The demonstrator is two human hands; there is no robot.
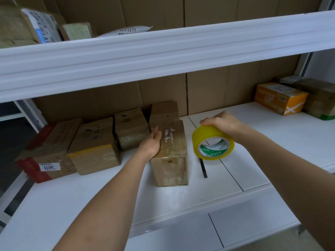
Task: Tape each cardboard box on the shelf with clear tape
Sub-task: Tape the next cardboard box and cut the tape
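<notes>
Left hand (151, 142) laid flat, fingers straight, against cardboard box (170, 153); tape roll (213, 144), at 3 o'clock, gripped by right hand (222, 124); fingertips hidden.

tape roll (212, 142): yellow, green-and-white core;
shelf (181, 192): white;
boxes (94, 147): brown;
far box (280, 97): orange, white print

White shelf (181, 196) holding cardboard boxes.
A row of four brown boxes (94, 144) sits at the left; a fifth, taped box (170, 156) stands forward. A thin black strip (203, 167) lies beside it. An orange box (280, 97) sits far right.
</notes>
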